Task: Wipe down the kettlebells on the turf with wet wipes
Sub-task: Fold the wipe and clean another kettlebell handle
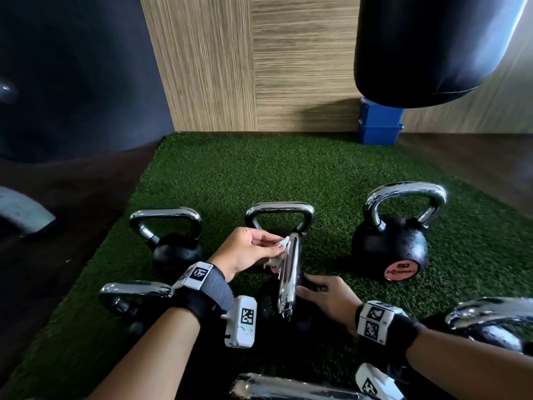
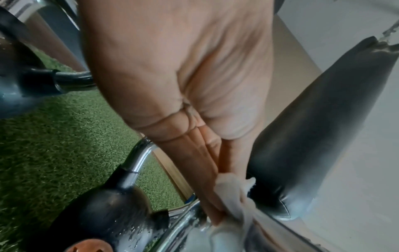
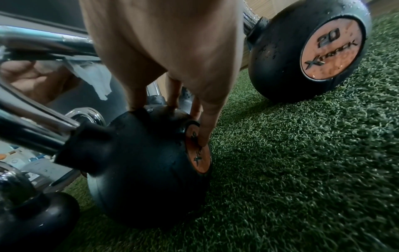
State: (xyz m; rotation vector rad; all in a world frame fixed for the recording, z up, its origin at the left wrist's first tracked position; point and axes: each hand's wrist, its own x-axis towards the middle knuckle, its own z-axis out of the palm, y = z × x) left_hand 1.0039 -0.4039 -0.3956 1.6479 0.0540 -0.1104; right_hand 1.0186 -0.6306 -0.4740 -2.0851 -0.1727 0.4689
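Near-centre kettlebell [image 1: 284, 295] stands on the green turf [image 1: 259, 174]: black rounded body beaded with water, orange disc [image 3: 198, 153] on its right face, bright chrome handle [image 1: 288, 272] seen edge-on from the head view, streaked wet. White wet wipe [image 1: 281, 249] is bunched against the far upper left side of that handle, a ragged tail hanging down.

Left hand [image 1: 246, 252] pinches the wipe: fingers [image 2: 207, 145] straight and pressed together on one side, and the wipe sits at the fingertips, pressed onto the chrome. Thumb placement cannot be told for sure.

Right hand [image 1: 323, 295] rests on the body of the same kettlebell, to the right of the handle. Its fingers [image 3: 207, 122] are spread and straight, tips touching the black top and the edge of the orange disc.

Around it, on the turf: three kettlebells in the far row, the right one [image 1: 390, 241] larger, wet, its disc marked 20. More chrome handles near left, near right and at the near edge. A black punching bag [image 1: 427, 44] hangs at far right above a blue box [image 1: 379, 125] by the wood-grain wall [image 1: 259, 67].
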